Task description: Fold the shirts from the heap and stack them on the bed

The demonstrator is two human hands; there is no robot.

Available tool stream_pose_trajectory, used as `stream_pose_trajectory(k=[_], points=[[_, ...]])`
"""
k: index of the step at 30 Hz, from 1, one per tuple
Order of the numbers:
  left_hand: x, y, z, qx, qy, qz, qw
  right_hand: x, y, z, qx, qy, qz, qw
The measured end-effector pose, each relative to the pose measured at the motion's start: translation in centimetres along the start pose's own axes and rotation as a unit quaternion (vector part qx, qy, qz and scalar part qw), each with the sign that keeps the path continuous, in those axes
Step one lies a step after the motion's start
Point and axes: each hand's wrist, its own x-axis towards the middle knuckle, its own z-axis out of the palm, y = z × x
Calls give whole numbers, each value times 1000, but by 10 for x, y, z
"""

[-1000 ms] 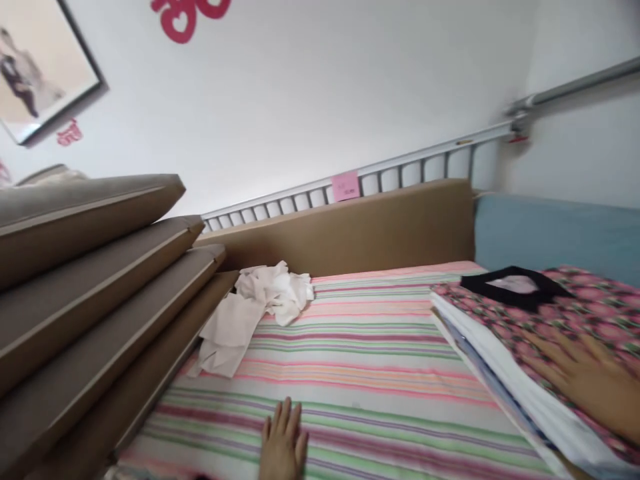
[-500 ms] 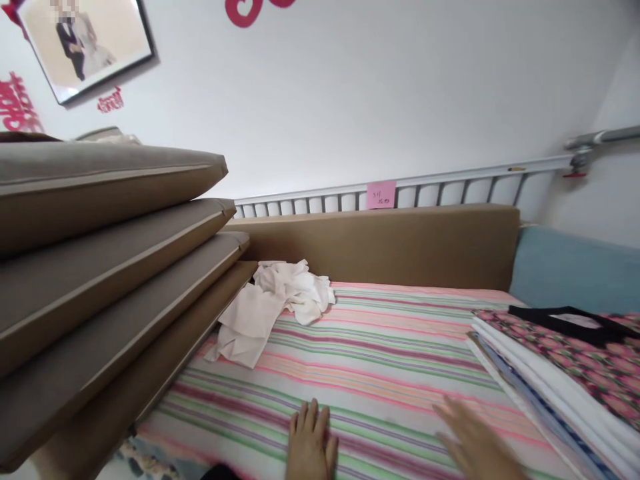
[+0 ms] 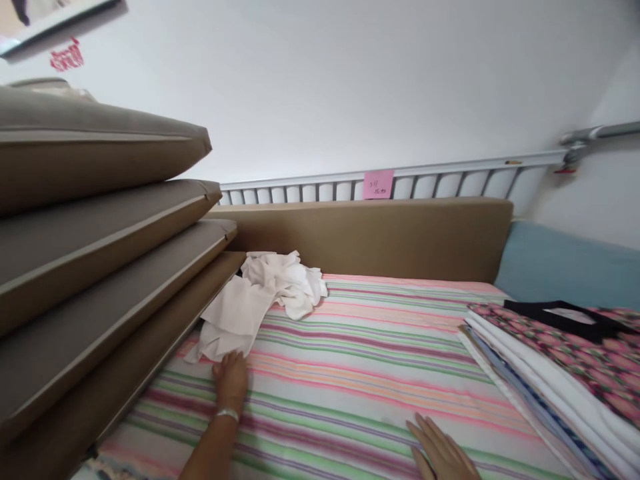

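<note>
My left hand (image 3: pixel 231 378) reaches forward over the striped bedsheet (image 3: pixel 360 360) and its fingers close on the near edge of a crumpled white garment (image 3: pixel 260 297) lying by the cushions. A bracelet shows on that wrist. My right hand (image 3: pixel 440 453) lies flat and open on the sheet at the lower right, holding nothing, just left of a stack of folded clothes (image 3: pixel 560 373) topped by a pink floral piece.
Several brown cushions (image 3: pixel 100 233) are stacked at the left, overhanging the bed. A brown padded headboard (image 3: pixel 380 237) and a metal rail with a pink note (image 3: pixel 378 184) run along the white wall. A blue cushion (image 3: pixel 565 263) sits at the right.
My left hand has moved forward across the sheet to the white garment and taken its edge. My right hand left the folded stack and now rests on the sheet.
</note>
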Motion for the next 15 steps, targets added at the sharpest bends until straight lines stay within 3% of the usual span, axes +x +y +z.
stream_pose_trajectory(k=[5,9,12,15], points=[[4,5,-13,-29,-21,16,999,0,-13,-12,-7,2,21,1000],[-10,27,-34,-72,-67,62,993,1,-15,-17,7,17,20,1000],[-35,67,-47,-129,-116,95,980,1,-17,-17,17,25,25,999],[-70,133,-59,-214,-171,115,955,3,-19,-19,31,26,33,999]])
